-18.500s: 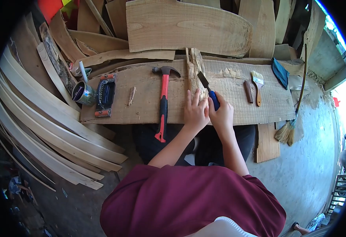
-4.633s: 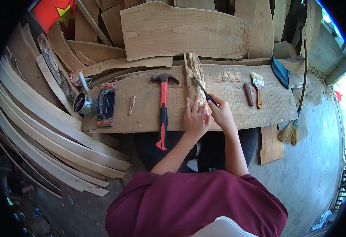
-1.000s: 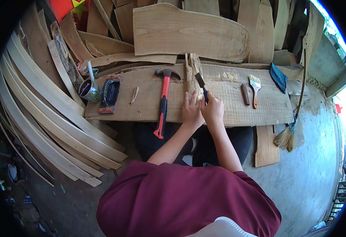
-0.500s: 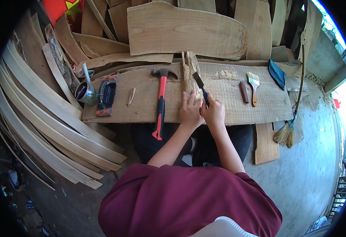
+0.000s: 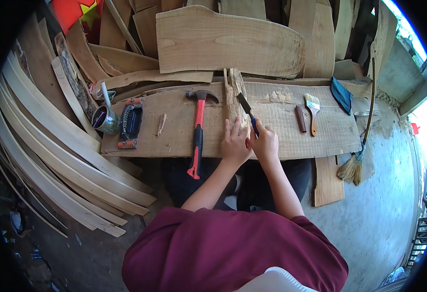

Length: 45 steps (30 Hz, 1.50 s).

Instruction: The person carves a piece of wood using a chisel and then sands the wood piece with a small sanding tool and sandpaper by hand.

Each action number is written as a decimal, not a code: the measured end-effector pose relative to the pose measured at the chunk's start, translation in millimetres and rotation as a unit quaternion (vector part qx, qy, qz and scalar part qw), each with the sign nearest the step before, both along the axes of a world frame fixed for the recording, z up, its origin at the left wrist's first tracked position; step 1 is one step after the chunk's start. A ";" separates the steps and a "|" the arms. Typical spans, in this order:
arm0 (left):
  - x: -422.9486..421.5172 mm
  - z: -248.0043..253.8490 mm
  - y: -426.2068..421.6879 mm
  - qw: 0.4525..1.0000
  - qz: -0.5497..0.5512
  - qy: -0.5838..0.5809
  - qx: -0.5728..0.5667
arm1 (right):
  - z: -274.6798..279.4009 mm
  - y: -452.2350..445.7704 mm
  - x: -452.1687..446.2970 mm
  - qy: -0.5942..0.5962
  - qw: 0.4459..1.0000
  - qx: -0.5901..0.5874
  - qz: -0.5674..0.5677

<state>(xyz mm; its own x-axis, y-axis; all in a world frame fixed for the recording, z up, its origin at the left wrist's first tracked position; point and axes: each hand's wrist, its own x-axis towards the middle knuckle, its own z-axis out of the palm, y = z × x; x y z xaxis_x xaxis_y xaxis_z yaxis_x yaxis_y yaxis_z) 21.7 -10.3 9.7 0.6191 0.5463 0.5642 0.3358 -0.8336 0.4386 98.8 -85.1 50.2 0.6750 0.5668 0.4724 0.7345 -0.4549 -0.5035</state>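
Observation:
My left hand (image 5: 236,144) lies on the near end of a rough, splintered wood piece (image 5: 233,100), its fingers spread. The piece stands lengthwise away from me across the wide board (image 5: 174,141). My right hand (image 5: 265,144) is wrapped round the blue handle of a chisel (image 5: 246,107), whose flat dark blade lies against the right side of the rough piece. Both hands are side by side at the board's near edge. A red and black hammer (image 5: 199,131) rests left of them.
On the board's left are a sanding block (image 5: 131,122), a tin (image 5: 105,120) and a wood splinter (image 5: 162,124). At right are a brown wooden piece (image 5: 300,118), a brush (image 5: 313,114) and a dark cloth (image 5: 341,96). A broom (image 5: 352,169) stands beyond the right end.
The view has shifted slightly. Compared with the earliest frame, the chisel blade sits a little nearer me along the rough piece. My right hand still grips it; my left hand stays on the wood.

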 end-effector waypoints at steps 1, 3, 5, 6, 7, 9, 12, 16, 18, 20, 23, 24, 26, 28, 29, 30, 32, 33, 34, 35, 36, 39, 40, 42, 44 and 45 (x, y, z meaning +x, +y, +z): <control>-1.1 0.5 -1.1 1.000 0.000 0.001 0.006 | -0.1 2.8 2.0 -0.011 1.000 -0.004 -0.001; -1.4 1.5 -0.6 1.000 -0.002 0.005 0.000 | -0.9 3.5 6.1 -0.009 1.000 -0.009 0.003; -2.8 1.3 -3.4 1.000 -0.006 0.010 -0.008 | -6.0 -3.9 6.7 -0.005 1.000 -0.015 0.005; -3.1 1.8 -3.8 1.000 -0.006 0.008 -0.012 | -11.1 -8.7 8.2 -0.008 1.000 -0.011 0.019; -2.2 1.3 -2.5 1.000 -0.005 0.005 -0.013 | -10.5 -10.4 8.8 -0.011 0.999 -0.006 0.035; -1.6 1.1 -1.9 1.000 -0.005 0.003 -0.011 | -7.8 -8.5 11.7 -0.016 0.999 -0.003 0.036; -3.8 3.3 -2.3 1.000 -0.007 0.007 -0.015 | -9.2 5.6 23.0 -0.018 0.999 0.001 0.039; -3.7 2.6 -1.6 1.000 -0.013 -0.002 -0.008 | -9.8 15.0 34.4 -0.021 0.999 -0.001 0.048; -3.7 3.9 -1.7 1.000 -0.005 0.006 -0.003 | -0.8 9.9 27.7 -0.020 0.998 -0.026 0.046; -4.2 4.2 -2.7 1.000 -0.004 0.012 -0.004 | 6.3 -2.4 18.2 -0.023 0.999 -0.024 0.029; -3.4 2.1 -2.9 1.000 0.000 0.007 -0.004 | 19.0 -14.4 8.5 -0.022 0.998 -0.047 0.022; -3.0 1.6 -3.0 1.000 -0.002 0.009 -0.005 | 18.4 -13.5 7.7 -0.020 0.998 -0.048 0.020; -2.6 1.1 -2.5 1.000 0.002 0.011 -0.003 | 18.0 -7.9 8.0 -0.021 0.998 -0.061 0.018; -3.1 1.6 -2.0 1.000 0.001 0.012 0.001 | 16.4 1.4 10.3 -0.022 0.998 -0.062 0.013; -3.4 2.1 -2.0 1.000 0.001 0.012 0.004 | 16.3 4.8 11.7 -0.024 0.998 -0.063 0.009; -3.4 2.6 -1.7 1.000 0.002 0.012 0.003 | 16.9 5.3 13.7 -0.024 0.998 -0.064 0.011; -3.8 2.7 -3.1 1.000 0.001 0.015 -0.003 | 17.1 0.5 16.5 -0.014 0.998 -0.049 0.024; -4.6 3.2 -4.1 1.000 -0.001 0.015 -0.003 | 15.4 -4.1 14.9 -0.014 0.998 -0.049 0.023; -4.5 2.0 -3.6 1.000 -0.005 0.011 -0.003 | 13.3 -9.5 12.0 -0.014 0.999 -0.045 0.027; -3.4 1.5 -2.0 1.000 -0.009 0.006 -0.003 | 12.7 -10.9 11.4 -0.017 0.999 -0.041 0.032; -2.6 1.0 -1.3 1.000 -0.007 0.003 0.000 | 12.9 -8.3 12.1 -0.019 0.999 -0.038 0.034; -3.8 0.3 -1.0 1.000 0.001 0.005 0.009 | 13.0 -0.3 11.6 -0.022 0.998 -0.050 0.025; -4.9 2.2 -1.5 1.000 -0.002 0.011 0.002 | 13.4 2.1 13.2 -0.023 0.998 -0.055 0.021; -5.5 5.7 -3.4 1.000 -0.006 0.018 -0.009 | 10.7 0.6 18.7 -0.022 0.998 -0.046 0.024; -5.7 6.2 -3.0 1.000 -0.005 0.020 -0.008 | 7.2 -7.9 19.2 -0.022 0.998 -0.043 0.028; -5.6 5.7 -3.7 1.000 -0.007 0.020 -0.007 | 7.2 -9.8 19.8 -0.025 0.998 -0.036 0.035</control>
